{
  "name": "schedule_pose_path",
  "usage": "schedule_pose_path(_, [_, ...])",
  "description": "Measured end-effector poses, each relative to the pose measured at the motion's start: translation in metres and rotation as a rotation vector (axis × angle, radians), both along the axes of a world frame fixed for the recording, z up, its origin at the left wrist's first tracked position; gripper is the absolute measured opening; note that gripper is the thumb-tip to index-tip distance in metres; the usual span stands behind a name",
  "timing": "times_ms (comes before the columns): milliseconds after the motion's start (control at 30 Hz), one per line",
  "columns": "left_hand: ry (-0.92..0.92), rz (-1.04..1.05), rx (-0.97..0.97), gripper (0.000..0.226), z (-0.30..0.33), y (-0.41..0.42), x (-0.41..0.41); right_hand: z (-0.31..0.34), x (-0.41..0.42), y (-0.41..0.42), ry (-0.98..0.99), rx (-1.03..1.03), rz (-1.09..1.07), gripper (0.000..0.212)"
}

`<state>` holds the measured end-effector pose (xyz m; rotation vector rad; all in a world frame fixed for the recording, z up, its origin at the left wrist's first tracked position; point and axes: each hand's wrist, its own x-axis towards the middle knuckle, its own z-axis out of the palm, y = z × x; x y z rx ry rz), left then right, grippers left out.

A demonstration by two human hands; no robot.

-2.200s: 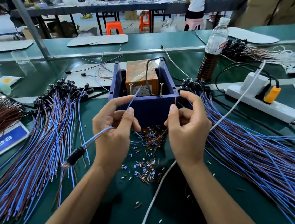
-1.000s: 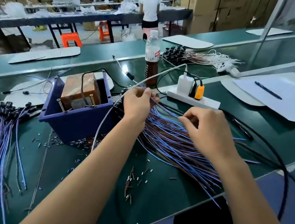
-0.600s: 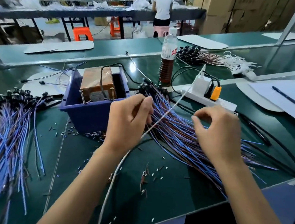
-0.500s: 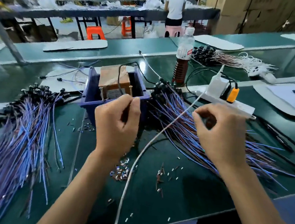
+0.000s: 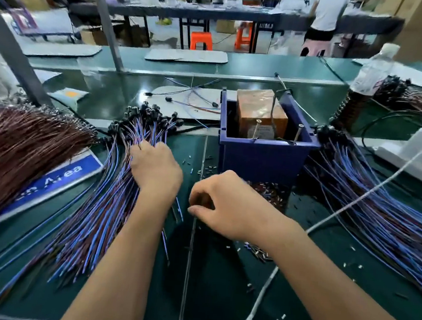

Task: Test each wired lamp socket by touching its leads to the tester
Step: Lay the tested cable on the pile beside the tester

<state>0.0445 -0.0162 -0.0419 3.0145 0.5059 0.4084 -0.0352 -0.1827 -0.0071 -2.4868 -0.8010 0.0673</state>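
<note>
Pile of black lamp sockets with blue and brown leads (image 5: pixel 116 184) lies left of blue tester bin (image 5: pixel 264 151) on green desk (image 5: pixel 219 288). Left hand (image 5: pixel 156 170) is curled into it; right hand (image 5: pixel 228 207) loosely curled, contents indiscernible. Blue sign (image 5: pixel 52 181) reads "Area".

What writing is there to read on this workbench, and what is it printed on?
"Area": white letters on the blue sign lying flat at the left; the word before it is half hidden by wires and unreadable.
White label on the brown block in the blue plastic bin: too small to read.
Clear plastic bottle label: blurred.
</note>
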Motion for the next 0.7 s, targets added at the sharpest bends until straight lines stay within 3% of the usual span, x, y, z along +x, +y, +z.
schedule_pose_path(167, [-0.027,-0.017,-0.043,0.027,-0.001,0.0,0.0,-0.007,0.021,0.016,0.186,-0.148,0.001,0.021])
schedule_pose_path(533, [-0.157,-0.147,-0.422,0.016,0.004,-0.008,-0.005,-0.024,0.022,0.003,0.283,0.093,-0.062,0.011])
schedule_pose_path(633, [-0.344,-0.008,-0.282,0.027,0.01,0.001,-0.008,-0.027,0.02,0.001,0.301,0.133,-0.066,0.012])
schedule_pose_path(700, [-0.275,0.159,-0.178,0.036,0.012,0.019,-0.008,-0.028,0.018,0.0,0.299,0.151,-0.06,0.009])
